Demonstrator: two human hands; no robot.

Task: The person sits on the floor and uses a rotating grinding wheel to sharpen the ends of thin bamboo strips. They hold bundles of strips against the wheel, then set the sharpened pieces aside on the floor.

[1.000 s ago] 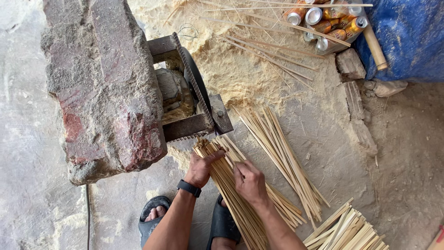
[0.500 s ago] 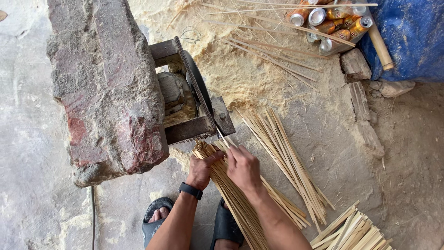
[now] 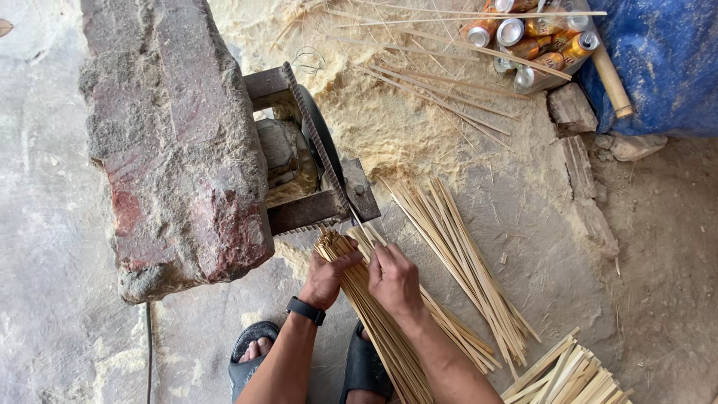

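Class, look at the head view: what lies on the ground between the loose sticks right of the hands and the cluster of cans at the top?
In the head view, sawdust and thin scattered strips lie between the loose sticks and the cans.

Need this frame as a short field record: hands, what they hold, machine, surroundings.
left hand: left hand, wearing a black wristband, grips the bundle of bamboo sticks
right hand: right hand rests on the same bundle, fingers toward the machine
machine: metal-framed cutter set against a large stone block
bundle end: close to the cutter's frame; contact cannot be told
floor: loose bamboo sticks to the right, sawdust pile behind
far corner: drink cans beside a blue tarp
feet: dark sandals
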